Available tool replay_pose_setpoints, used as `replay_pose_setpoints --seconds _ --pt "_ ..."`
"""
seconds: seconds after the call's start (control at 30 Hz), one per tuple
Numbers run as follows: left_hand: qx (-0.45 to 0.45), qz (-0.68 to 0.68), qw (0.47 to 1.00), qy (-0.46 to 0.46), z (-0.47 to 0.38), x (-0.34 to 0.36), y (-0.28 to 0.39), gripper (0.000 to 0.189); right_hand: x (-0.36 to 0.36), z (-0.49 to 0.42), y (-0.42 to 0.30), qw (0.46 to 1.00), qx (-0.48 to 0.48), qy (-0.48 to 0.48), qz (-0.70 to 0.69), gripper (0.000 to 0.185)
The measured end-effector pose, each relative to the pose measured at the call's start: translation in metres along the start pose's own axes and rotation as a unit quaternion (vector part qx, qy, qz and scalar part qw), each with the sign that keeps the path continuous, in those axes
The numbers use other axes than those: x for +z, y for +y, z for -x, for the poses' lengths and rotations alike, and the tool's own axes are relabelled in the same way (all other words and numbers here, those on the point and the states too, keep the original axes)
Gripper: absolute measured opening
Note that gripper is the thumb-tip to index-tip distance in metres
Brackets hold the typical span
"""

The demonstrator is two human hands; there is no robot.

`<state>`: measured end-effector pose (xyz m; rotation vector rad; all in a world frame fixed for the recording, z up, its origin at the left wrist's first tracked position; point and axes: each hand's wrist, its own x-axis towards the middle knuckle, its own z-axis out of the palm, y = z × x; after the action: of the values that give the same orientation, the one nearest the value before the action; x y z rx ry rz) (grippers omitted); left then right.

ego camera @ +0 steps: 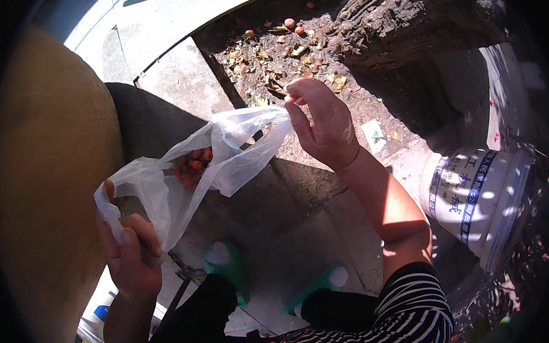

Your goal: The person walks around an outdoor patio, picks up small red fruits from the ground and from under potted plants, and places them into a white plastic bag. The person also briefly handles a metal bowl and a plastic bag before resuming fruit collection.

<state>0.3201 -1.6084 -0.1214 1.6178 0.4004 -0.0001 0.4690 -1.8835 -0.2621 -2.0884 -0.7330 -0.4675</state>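
Observation:
A translucent white plastic carrier bag [237, 169] is stretched between my two hands in front of me, its mouth partly open. Several small red fruits [193, 167], which look like hawthorn fruits, lie inside it. One handle of the bag is looped in the curled fingers of my left hand [135, 257], at the lower left. At the upper middle, my right hand [325, 127] has thumb and fingers together at the other handle, which is drawn up toward them. The exact hold of the right fingertips is partly hidden.
A large rounded tan object [55, 183] stands close on the left. Fallen red fruits [289, 23] and dry leaves [308, 61] lie on soil beside a tree trunk [403, 24]. At right is a white plastic bucket [469, 195] bearing writing. Green slippers [234, 272] are on my feet, on paving.

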Motion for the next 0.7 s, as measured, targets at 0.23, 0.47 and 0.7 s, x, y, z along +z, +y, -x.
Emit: replay_pose_setpoints --seconds 0.23,0.47,0.7 --pt "0.061 0.007 0.998 0.015 -0.012 0.012 -0.008 0.060 -0.040 0.086 0.044 0.932 0.193 -0.273 0.138 0.020" --pt "0.327 -0.420 0.846 -0.034 -0.022 -0.008 -0.008 0.045 -0.047 0.191 0.006 0.858 0.244 -0.452 0.022 0.020" --pt "0.210 -0.216 0.953 -0.026 -0.026 0.018 0.021 0.047 -0.062 0.185 -0.010 0.761 0.264 -0.572 0.155 0.023"
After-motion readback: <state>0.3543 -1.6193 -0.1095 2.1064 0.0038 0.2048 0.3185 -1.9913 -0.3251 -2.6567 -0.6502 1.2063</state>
